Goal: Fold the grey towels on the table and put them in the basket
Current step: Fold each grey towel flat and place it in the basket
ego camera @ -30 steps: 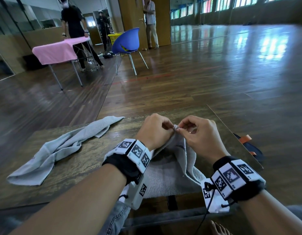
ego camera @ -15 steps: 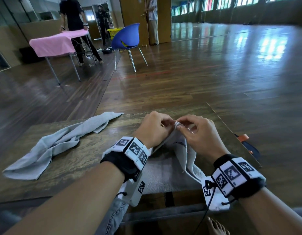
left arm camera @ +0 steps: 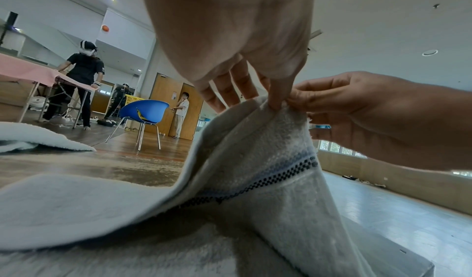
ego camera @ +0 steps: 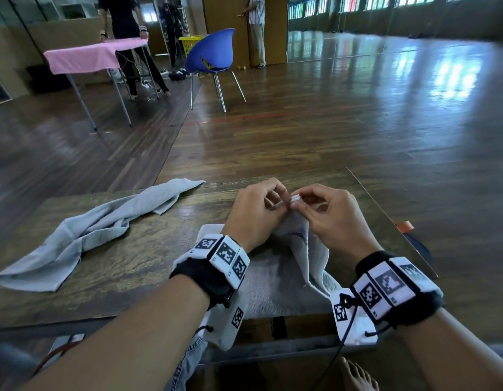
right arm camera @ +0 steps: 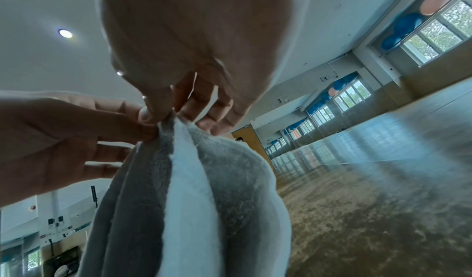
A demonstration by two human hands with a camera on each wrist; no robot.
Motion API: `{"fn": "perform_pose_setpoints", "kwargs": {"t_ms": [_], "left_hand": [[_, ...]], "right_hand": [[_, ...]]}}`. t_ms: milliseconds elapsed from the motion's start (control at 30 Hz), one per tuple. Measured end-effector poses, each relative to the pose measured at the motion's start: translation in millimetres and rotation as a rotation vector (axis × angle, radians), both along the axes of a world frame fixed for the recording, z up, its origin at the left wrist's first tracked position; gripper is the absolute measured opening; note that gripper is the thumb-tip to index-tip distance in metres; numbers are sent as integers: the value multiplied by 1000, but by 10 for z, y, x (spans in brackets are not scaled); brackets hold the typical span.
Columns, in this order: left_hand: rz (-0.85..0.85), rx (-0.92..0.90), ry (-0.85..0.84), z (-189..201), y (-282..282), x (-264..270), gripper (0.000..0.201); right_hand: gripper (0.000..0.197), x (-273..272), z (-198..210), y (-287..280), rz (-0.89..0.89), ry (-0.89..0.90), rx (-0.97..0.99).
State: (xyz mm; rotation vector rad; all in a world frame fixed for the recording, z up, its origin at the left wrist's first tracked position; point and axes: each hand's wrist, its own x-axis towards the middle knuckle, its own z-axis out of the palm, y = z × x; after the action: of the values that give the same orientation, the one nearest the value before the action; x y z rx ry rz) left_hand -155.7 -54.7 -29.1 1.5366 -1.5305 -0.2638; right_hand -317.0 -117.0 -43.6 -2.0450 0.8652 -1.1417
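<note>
A grey towel (ego camera: 275, 280) lies on the near part of the wooden table (ego camera: 148, 255), one end raised into a peak. My left hand (ego camera: 272, 200) and right hand (ego camera: 299, 201) meet at that peak, each pinching the towel's edge between thumb and finger. In the left wrist view the lifted towel (left arm camera: 268, 160) shows a dark checked stripe, with my left hand (left arm camera: 274, 103) pinching its top edge. From the right wrist, my right hand (right arm camera: 163, 113) pinches the bunched towel (right arm camera: 189, 190) next to the left thumb. A second grey towel (ego camera: 86, 235) lies crumpled at the table's left. No basket for the towels can be made out beside me.
Beyond the table stretches open wooden floor. A blue chair (ego camera: 213, 57) and a pink-covered table (ego camera: 92, 56) with a person behind it stand far off at the left. A dark object with an orange strap (ego camera: 411, 235) lies on the floor off the table's right edge.
Both hands stay together pinching the same towel edge; their fingers have shifted slightly along it. The view has tilted a little; the second towel has not moved.
</note>
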Motion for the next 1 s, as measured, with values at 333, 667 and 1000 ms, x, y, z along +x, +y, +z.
{"fn": "perform_pose_setpoints", "kwargs": {"t_ms": [333,667,1000], "left_hand": [[60,172,-265,-226,-16,165,28],[152,269,-433,-292,258,776,15],[197,196,-401,411,467,1360,30]], "right_hand": [[3,-16,-33,7,-24,-14,-52],[13,-279,77,-199,-102,-5,-109],[16,-314,626,-521,-207,25,-37]]}}
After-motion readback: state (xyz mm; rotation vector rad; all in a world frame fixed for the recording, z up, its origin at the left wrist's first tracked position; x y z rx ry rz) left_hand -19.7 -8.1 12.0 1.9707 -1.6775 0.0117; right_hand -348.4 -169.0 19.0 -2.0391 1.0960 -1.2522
